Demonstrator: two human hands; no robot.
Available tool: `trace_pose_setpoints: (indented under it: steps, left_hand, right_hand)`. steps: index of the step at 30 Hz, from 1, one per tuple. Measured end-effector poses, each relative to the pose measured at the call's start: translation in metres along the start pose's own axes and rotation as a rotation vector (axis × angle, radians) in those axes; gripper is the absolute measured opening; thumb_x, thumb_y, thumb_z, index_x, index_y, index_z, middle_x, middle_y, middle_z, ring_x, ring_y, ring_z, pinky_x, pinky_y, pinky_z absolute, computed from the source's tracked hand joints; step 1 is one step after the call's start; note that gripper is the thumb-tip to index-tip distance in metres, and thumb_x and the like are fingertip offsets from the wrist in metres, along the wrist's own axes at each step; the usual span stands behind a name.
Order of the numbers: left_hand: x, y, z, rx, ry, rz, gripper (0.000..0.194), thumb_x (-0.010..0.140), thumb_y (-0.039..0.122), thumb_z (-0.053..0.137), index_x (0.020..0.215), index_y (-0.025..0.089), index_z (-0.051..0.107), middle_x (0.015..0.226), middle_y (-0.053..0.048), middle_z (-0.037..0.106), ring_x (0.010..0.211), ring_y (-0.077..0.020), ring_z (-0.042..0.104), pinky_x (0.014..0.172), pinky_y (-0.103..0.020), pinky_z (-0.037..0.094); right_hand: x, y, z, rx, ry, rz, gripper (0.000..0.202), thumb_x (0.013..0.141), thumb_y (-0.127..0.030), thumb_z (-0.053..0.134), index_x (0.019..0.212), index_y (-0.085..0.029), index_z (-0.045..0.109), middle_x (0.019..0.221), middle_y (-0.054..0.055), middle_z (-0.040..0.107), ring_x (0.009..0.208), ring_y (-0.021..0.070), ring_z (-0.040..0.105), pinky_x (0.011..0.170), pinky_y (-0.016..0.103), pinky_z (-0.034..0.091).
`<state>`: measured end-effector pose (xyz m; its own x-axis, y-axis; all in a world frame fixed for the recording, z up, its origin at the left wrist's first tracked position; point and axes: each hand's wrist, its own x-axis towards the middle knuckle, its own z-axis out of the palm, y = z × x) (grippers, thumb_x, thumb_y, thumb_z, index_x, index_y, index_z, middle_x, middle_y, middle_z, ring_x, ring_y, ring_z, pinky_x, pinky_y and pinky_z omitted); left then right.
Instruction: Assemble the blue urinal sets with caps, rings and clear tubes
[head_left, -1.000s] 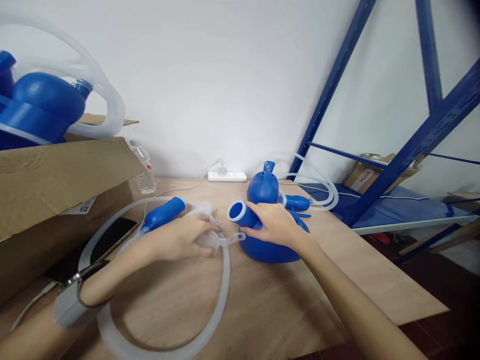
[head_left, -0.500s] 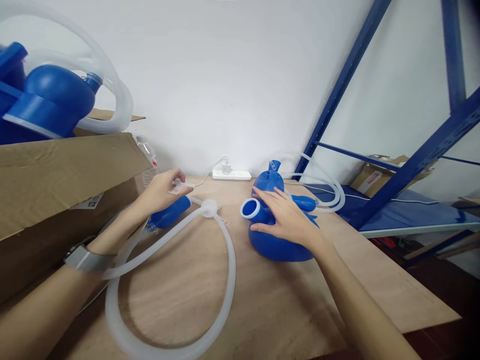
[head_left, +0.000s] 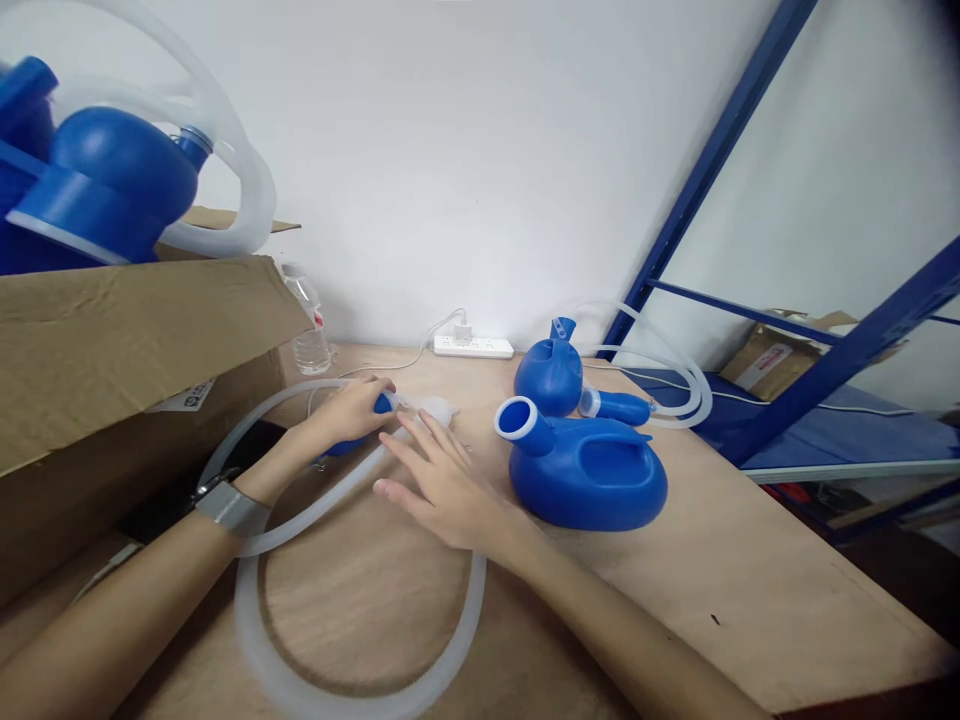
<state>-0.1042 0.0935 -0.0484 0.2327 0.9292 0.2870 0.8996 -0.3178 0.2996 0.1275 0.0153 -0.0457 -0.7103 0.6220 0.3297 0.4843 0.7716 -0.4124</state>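
Observation:
My left hand [head_left: 351, 412] is closed round the blue tube piece [head_left: 346, 446], whose blue end shows by the fingertips. Spread and holding nothing, my right hand [head_left: 442, 480] hovers over the translucent hose [head_left: 330, 508], close to the round clear cap [head_left: 436, 410]. The hose lies in a large loop on the wooden table. To the right stands a blue jug [head_left: 589, 480] with a white-rimmed mouth facing up and left. Behind it are a smaller-looking blue jug [head_left: 548, 377] and a blue tube piece [head_left: 622, 407] joined to a coiled hose.
A cardboard box [head_left: 142, 320] holding blue jugs [head_left: 120, 165] and hose fills the left side. A plastic bottle [head_left: 309, 325] and a white power strip [head_left: 474, 347] stand near the wall. Blue shelving [head_left: 705, 165] rises at the right.
My right hand has left the blue jug and moved left over the hose. My left hand has lowered from above the blue tube piece and closed on it. The view has shifted slightly.

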Motion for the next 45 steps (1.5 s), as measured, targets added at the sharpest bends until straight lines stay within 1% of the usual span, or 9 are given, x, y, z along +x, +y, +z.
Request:
trace_pose_setpoints:
  steps: [5, 11, 14, 19, 24, 30, 35, 41, 45]
  left_hand:
    - [-0.002, -0.001, -0.007, 0.029, -0.01, -0.005, 0.043, 0.081, 0.035, 0.059, 0.12, 0.017, 0.065, 0.125, -0.015, 0.071, 0.117, -0.0338, 0.065, 0.101, -0.043, 0.05]
    - [0.0, 0.03, -0.039, -0.003, 0.061, 0.044, 0.049, 0.085, 0.051, 0.063, 0.123, 0.02, 0.068, 0.126, -0.011, 0.074, 0.116, -0.0339, 0.067, 0.1, -0.041, 0.051]
    - [-0.008, 0.06, -0.055, -0.091, 0.159, 0.145, 0.046, 0.086, 0.051, 0.066, 0.12, 0.02, 0.071, 0.124, -0.009, 0.074, 0.111, -0.0315, 0.069, 0.098, -0.04, 0.052]
    - [-0.026, 0.106, -0.065, -0.218, 0.265, 0.276, 0.038, 0.086, 0.042, 0.066, 0.117, 0.021, 0.072, 0.124, -0.007, 0.073, 0.11, -0.0284, 0.069, 0.098, -0.039, 0.055]
    - [-0.038, 0.128, -0.062, -0.261, 0.349, 0.324, 0.042, 0.085, 0.037, 0.068, 0.123, 0.02, 0.068, 0.125, -0.008, 0.072, 0.112, -0.0273, 0.069, 0.094, -0.038, 0.057]
    - [-0.045, 0.133, -0.063, -0.265, 0.297, 0.332, 0.046, 0.084, 0.037, 0.071, 0.126, 0.021, 0.066, 0.133, -0.008, 0.069, 0.122, -0.0305, 0.066, 0.106, -0.043, 0.054]
    - [-0.04, 0.125, -0.07, -0.361, 0.112, 0.312, 0.076, 0.077, 0.042, 0.078, 0.146, 0.023, 0.056, 0.146, -0.009, 0.062, 0.133, -0.0348, 0.06, 0.112, -0.047, 0.05]
    - [-0.034, 0.113, -0.073, -0.616, 0.037, 0.214, 0.073, 0.075, 0.043, 0.083, 0.141, 0.022, 0.061, 0.143, -0.011, 0.064, 0.121, -0.0315, 0.067, 0.103, -0.042, 0.058]
    - [-0.032, 0.11, -0.072, -0.737, 0.102, 0.214, 0.071, 0.072, 0.042, 0.086, 0.136, 0.019, 0.063, 0.138, -0.012, 0.068, 0.12, -0.0321, 0.068, 0.1, -0.041, 0.059]
  right_hand:
    - [-0.004, 0.006, 0.009, -0.08, 0.043, 0.015, 0.048, 0.104, -0.053, 0.052, 0.134, -0.017, 0.063, 0.147, 0.016, 0.058, 0.146, 0.0352, 0.041, 0.121, 0.057, 0.034]
    - [-0.002, 0.012, 0.003, 0.076, 0.192, 0.113, 0.03, 0.107, -0.047, 0.05, 0.097, -0.022, 0.063, 0.109, 0.008, 0.07, 0.117, 0.0264, 0.059, 0.105, 0.046, 0.047]
    - [-0.001, 0.018, 0.002, 0.305, 0.263, 0.235, 0.027, 0.103, -0.045, 0.057, 0.115, -0.021, 0.06, 0.119, 0.009, 0.069, 0.123, 0.0262, 0.06, 0.107, 0.047, 0.047]
    - [-0.002, 0.021, 0.003, 0.78, 0.304, 0.193, 0.116, 0.085, -0.045, 0.08, 0.163, -0.03, -0.004, 0.152, 0.014, 0.052, 0.15, 0.0256, 0.043, 0.12, 0.051, 0.04]
    - [-0.003, 0.011, -0.002, 0.854, 0.341, 0.074, 0.142, 0.075, -0.044, 0.09, 0.162, -0.034, -0.022, 0.159, 0.013, 0.044, 0.151, 0.0263, 0.043, 0.127, 0.053, 0.032]
    - [-0.004, 0.001, -0.003, 0.93, 0.379, 0.117, 0.151, 0.067, -0.041, 0.096, 0.16, -0.039, -0.023, 0.165, 0.013, 0.035, 0.149, 0.0291, 0.045, 0.126, 0.057, 0.034]
    - [-0.004, 0.002, -0.001, 0.997, 0.399, 0.079, 0.145, 0.072, -0.042, 0.092, 0.159, -0.041, -0.025, 0.158, 0.011, 0.046, 0.141, 0.028, 0.054, 0.123, 0.057, 0.039]
    - [-0.001, 0.001, 0.0, 1.084, 0.422, 0.09, 0.143, 0.069, -0.048, 0.093, 0.16, -0.046, -0.017, 0.159, 0.01, 0.041, 0.135, 0.0285, 0.058, 0.114, 0.053, 0.051]
    - [0.004, 0.006, -0.002, 1.01, 0.427, 0.181, 0.131, 0.061, -0.051, 0.096, 0.162, -0.037, 0.014, 0.155, 0.013, 0.042, 0.14, 0.0333, 0.051, 0.115, 0.054, 0.049]
